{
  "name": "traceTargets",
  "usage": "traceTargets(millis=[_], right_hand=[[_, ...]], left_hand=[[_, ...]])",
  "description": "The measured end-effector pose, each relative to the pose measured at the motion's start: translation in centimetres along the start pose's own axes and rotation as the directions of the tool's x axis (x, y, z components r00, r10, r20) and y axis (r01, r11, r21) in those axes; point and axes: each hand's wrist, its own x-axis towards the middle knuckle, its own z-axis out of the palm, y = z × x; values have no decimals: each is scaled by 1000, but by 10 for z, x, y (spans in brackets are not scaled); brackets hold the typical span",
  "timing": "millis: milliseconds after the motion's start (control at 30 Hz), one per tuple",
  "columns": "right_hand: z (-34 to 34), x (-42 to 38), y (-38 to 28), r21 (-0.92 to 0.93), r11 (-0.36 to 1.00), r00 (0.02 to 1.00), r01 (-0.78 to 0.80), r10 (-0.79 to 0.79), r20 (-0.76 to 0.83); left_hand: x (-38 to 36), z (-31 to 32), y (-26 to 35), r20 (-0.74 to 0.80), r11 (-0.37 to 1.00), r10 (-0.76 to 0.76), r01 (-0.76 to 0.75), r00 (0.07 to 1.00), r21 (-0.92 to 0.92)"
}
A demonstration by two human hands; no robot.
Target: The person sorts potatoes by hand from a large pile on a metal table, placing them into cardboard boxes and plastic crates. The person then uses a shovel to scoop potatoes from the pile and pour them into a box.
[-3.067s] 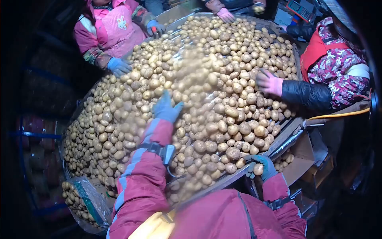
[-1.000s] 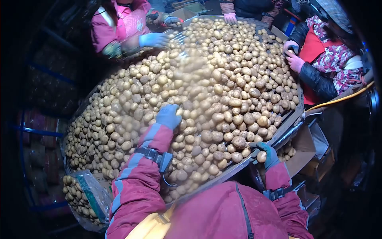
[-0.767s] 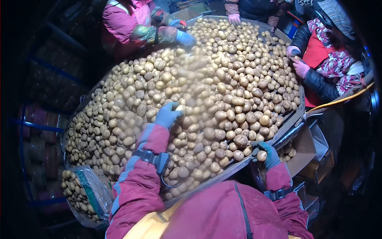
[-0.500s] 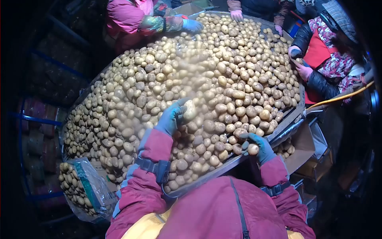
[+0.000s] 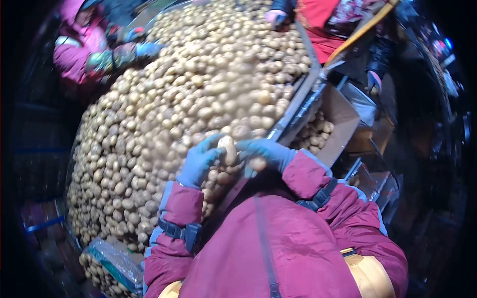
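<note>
My left hand (image 5: 198, 163), in a blue-grey glove, has its fingers closed on a pale oval potato (image 5: 227, 150), held upright over the near edge of the heap. Opposite it, my gloved right hand (image 5: 268, 150) reaches in from the right, its fingertips close to that same potato; blur hides whether they touch it. A smaller round potato (image 5: 258, 164) sits in the curled fingers of my right hand. Beneath and beyond both hands spreads a large heap of potatoes (image 5: 164, 107).
A metal table rim (image 5: 304, 94) borders the heap on the right. Beyond it stands an open cardboard box (image 5: 343, 119) with potatoes in it. A plastic-lined box (image 5: 117, 263) of potatoes is at lower left. Co-workers stand at upper left (image 5: 82, 49) and upper right (image 5: 318, 30).
The view has swung to the right. My two hands have come together, the left still with its large potato and the right with its small one. A co-worker's hand at right has lowered beside the boxes.
</note>
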Motion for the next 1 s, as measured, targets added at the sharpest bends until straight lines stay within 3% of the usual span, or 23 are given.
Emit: traceTargets(millis=[67, 167, 433, 500, 567, 633, 700, 800, 867, 900, 1000], right_hand=[[-13, -22, 6, -268, 963, 1000, 15, -18, -6], [-28, -69, 7, -363, 929, 994, 74, -96, -42], [-113, -167, 45, -182, 912, 902, 368, -397, -166], [-134, -203, 56, -137, 908, 860, 395, -418, -293], [-161, -228, 68, -42, 842, 764, 538, -508, -397], [-230, -244, 87, 8, 762, 676, 648, -570, -468], [-280, -281, 66, 15, 650, 551, 760, -631, -547], [-309, -344, 15, -90, 475, 271, 875, -635, -723], [-328, -368, 3, -57, 395, 216, 917, -611, -762], [-345, -370, 6, -29, 370, 239, 929, -658, -714], [-341, -333, 29, -37, 594, 393, 804, -577, -716]], left_hand=[[-1, 34, 4, 69, 995, -20, 13, 997, 101], [3, 76, 3, 163, 994, -27, 8, 986, 113], [18, 140, -14, 305, 979, -132, 76, 943, 187], [16, 150, -18, 324, 977, -164, 109, 932, 181], [20, 147, -34, 337, 977, -181, 130, 924, 169], [15, 149, -42, 309, 977, -175, 125, 935, 174], [10, 151, -48, 276, 971, -202, 155, 940, 183], [4, 156, -55, 235, 971, -212, 177, 948, 163], [3, 158, -56, 240, 975, -208, 181, 948, 130], [3, 155, -58, 230, 970, -218, 183, 948, 161], [-3, 156, -56, 195, 968, -208, 172, 959, 185]])
